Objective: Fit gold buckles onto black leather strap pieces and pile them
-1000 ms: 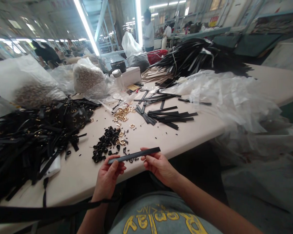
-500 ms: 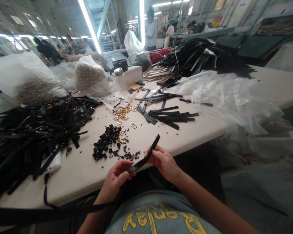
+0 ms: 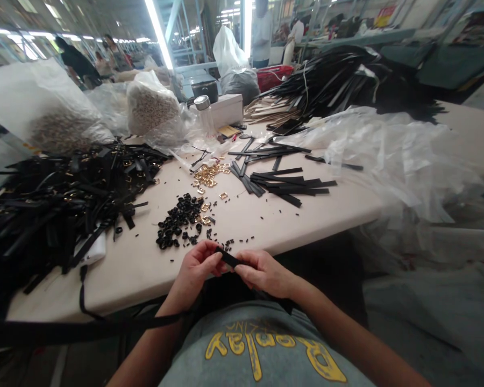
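- Both hands are pinching a short flat black leather-like strap (image 3: 228, 259) just off the near edge of the pale table (image 3: 137, 271) — over the lap
- The left hand (image 3: 197, 269) is closing thumb and fingertips on one end; the right hand (image 3: 264, 273) is clamping the rest
- Seemingly working the strap's end; the next move is calling for a steady pinch, with the small black plastic rings (image 3: 179, 221) lying near

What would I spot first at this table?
Probably the big heap of black straps on the left and crumpled clear plastic on the right. In the middle, gold buckles glitter beside small black loops; at the near edge, the left hand and right hand pinch one black strap.
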A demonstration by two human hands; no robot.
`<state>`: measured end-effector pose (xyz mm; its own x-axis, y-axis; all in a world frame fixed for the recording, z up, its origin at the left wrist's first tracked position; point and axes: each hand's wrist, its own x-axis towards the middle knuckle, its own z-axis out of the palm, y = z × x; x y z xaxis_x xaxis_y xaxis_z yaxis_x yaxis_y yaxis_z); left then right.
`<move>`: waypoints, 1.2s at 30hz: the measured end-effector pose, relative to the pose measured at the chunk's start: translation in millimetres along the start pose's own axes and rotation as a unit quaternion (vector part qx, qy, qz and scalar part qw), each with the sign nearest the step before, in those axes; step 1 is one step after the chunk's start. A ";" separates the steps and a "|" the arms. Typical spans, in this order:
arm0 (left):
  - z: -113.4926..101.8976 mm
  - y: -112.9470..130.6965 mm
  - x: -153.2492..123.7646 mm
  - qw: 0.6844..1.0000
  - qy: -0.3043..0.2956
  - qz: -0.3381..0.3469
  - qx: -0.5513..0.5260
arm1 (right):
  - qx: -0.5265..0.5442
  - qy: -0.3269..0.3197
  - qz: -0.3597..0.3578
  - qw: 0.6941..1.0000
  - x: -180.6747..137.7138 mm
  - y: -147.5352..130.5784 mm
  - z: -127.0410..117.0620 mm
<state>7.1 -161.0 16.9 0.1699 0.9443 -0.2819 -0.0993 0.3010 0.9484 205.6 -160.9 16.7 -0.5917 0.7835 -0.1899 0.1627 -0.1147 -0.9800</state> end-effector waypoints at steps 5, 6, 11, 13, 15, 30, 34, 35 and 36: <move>-4.4 -5.5 -3.0 0.997 0.016 -0.042 -0.055 | -0.061 0.091 -0.046 0.993 0.7 3.3 5.9; -4.4 -6.5 -3.6 0.997 0.018 -0.048 -0.066 | -0.082 0.112 -0.051 0.989 0.7 4.3 7.0; -2.4 -10.4 -7.1 0.990 0.022 -0.064 -0.124 | -0.124 0.186 -0.071 0.972 1.3 8.5 11.3; -2.2 -11.0 -8.6 0.989 0.025 -0.064 -0.134 | -0.124 0.193 -0.081 0.970 1.9 9.3 12.5; -2.3 -11.4 -9.8 0.988 0.027 -0.065 -0.140 | -0.120 0.195 -0.086 0.970 2.1 9.5 13.4; -1.6 -17.3 -16.4 0.996 0.005 -0.054 -0.078 | -0.265 0.193 -0.128 0.936 -2.1 6.4 15.7; -4.0 -10.9 -13.3 0.984 -0.042 0.087 0.152 | -0.296 0.196 -0.127 0.926 -3.5 8.1 15.5; -4.6 -8.8 -12.2 0.968 -0.047 0.133 0.206 | -0.299 0.198 -0.124 0.925 -3.6 9.1 16.1; -5.1 -6.9 -11.0 0.951 -0.050 0.173 0.249 | -0.300 0.198 -0.121 0.925 -3.4 10.1 16.8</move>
<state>0.9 -172.8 12.7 0.3067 0.9504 0.0513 0.3073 -0.1499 0.9397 196.0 -175.0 6.5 -0.3517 0.9181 0.1829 0.5428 0.3592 -0.7592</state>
